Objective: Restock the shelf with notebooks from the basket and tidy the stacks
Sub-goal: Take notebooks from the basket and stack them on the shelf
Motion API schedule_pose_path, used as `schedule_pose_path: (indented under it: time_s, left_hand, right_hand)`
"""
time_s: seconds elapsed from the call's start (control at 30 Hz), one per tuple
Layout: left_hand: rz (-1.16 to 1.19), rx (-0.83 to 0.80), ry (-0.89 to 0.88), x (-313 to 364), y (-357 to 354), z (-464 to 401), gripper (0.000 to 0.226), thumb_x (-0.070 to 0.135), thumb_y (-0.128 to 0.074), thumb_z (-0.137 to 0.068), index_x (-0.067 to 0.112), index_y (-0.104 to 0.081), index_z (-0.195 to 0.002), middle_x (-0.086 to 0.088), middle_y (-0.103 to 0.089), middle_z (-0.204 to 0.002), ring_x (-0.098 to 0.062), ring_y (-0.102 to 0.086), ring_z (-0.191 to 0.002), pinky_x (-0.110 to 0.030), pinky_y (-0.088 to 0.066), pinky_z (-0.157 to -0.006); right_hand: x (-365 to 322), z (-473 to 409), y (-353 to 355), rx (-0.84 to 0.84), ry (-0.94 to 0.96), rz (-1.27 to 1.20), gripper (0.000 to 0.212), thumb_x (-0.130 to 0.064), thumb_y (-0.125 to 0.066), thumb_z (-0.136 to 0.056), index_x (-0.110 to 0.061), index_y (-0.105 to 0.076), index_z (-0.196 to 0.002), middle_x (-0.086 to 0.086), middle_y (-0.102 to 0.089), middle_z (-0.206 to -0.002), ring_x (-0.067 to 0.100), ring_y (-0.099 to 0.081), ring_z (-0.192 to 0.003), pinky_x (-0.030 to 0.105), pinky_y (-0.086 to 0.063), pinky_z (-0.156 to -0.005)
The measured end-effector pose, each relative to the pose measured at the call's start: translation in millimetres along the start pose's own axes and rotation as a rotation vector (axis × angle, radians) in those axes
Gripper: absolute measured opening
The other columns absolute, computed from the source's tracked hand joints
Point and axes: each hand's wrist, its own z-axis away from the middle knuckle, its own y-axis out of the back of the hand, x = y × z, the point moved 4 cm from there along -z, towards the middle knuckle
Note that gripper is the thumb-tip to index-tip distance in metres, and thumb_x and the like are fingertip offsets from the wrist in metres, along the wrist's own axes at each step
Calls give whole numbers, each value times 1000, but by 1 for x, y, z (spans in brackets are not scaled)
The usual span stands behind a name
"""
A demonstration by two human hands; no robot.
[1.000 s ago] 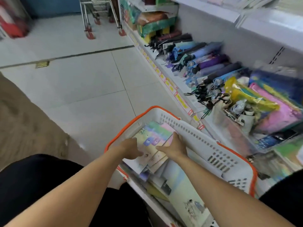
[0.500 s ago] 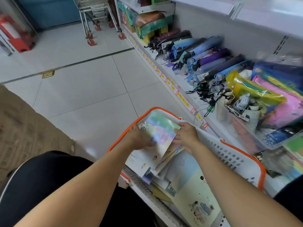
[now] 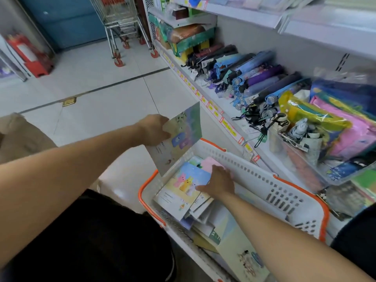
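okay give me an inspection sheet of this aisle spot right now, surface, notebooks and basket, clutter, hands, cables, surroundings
Surface: white shelf beside tiled floor.
Job's things: white basket with orange rim holds loose notebooks; one lifted notebook above it.
Clutter: folded umbrellas and bagged packs on the shelf.
Hands: left hand grips the lifted notebook; right hand rests on the notebooks in the basket, fingers fairly straight.
Cables: nothing seen.
Surroundings: shopping cart, red stand, blue wall.
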Motion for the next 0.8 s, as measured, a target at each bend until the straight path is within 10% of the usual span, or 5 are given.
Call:
schedule_pose_path:
  time_s: [0.23,0.43,0.63,0.8]
  left_hand:
    - [341,-42,-46,-27,3,-33,14,16,-60,-93,13,-66,-105,-7,-68,-99,-23,-63,-87,-29,-54,-71]
    - [187,-43,-14,-32,-19,-47,25,17,-55,-93,11,-64,-116,-11,-66,-112,-28,-62,-101,-30,-50,-78]
    - [521,262,115,-38,21,-51,22,16,-47,-90,15,-61,-107,-12,-68,-105,-33,-65,-92,-41,-58,-77]
    - [1168,159,4,32,47,-38,23,18,-55,-98,15,-61,-120,-4,-71,-101,-18,-67,-77,-27,-54,-63]
  right_hand:
    - [-10,-25,-12,-12,-95,50,58,-39,-84,-72,-16,-58,-119,7,-57,-127,28,-50,-125,42,-50,-93]
    - [4,-30,9,-100,-101,-483,14,-6,-68,-87,-15,-60,-79,1,-58,-70,22,-62,-70,31,-50,-66]
    - [-10,-10,178,-115,-10,-881,14,-5,-55,-99,-15,-54,-109,16,-71,-98,34,-72,-80,43,-62,-69]
    - [-41,17,309,144,123,-932,8,-4,-55,-99,-12,-55,-102,19,-71,-100,21,-73,-64,33,-61,-54]
